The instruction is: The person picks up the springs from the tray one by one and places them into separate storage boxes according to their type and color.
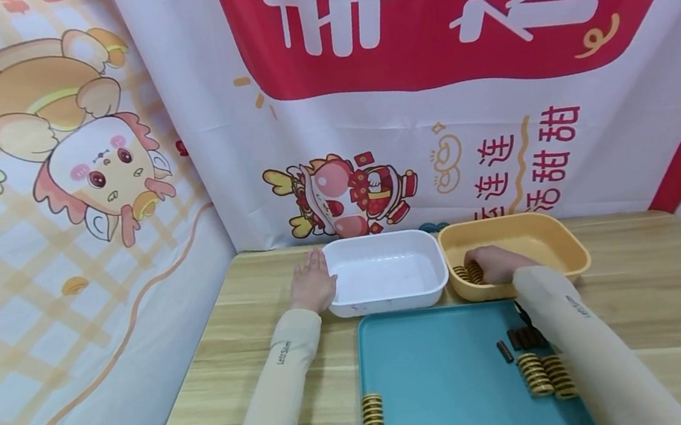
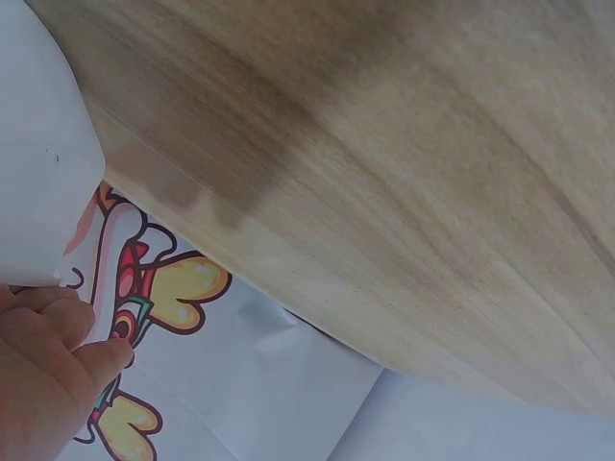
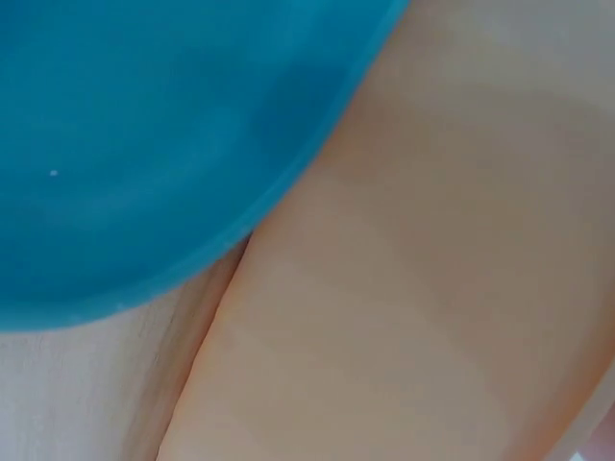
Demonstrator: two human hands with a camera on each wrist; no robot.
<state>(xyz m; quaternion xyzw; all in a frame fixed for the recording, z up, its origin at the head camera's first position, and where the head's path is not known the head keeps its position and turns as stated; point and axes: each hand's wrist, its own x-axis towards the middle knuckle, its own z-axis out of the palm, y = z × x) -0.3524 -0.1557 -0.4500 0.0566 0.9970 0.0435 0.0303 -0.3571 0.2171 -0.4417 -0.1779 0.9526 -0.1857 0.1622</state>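
Note:
My left hand [image 1: 313,283] lies against the left side of the white bin [image 1: 386,304], with its fingers pointing to the back and its thumb at the rim. In the left wrist view, that hand [image 2: 48,355] touches the white wall. My right hand [image 1: 495,263] reaches down inside the yellow bin [image 1: 548,243]. Its curled fingers grip a tan-and-dark striped stack of biscuits [image 1: 468,274] at the bin's left end. The right wrist view shows mostly the yellow bin's outer wall [image 3: 413,269], with only a sliver of the hand in the lower right corner.
A teal tray [image 1: 437,378] sits in front of both bins. One striped stack [image 1: 373,417] lies at its left edge, and two more [image 1: 535,374] lie at its right. Dark brown ribbed pieces [image 1: 525,339] lie behind those, partly under the right sleeve. A printed cloth [image 1: 336,121] hangs behind the table.

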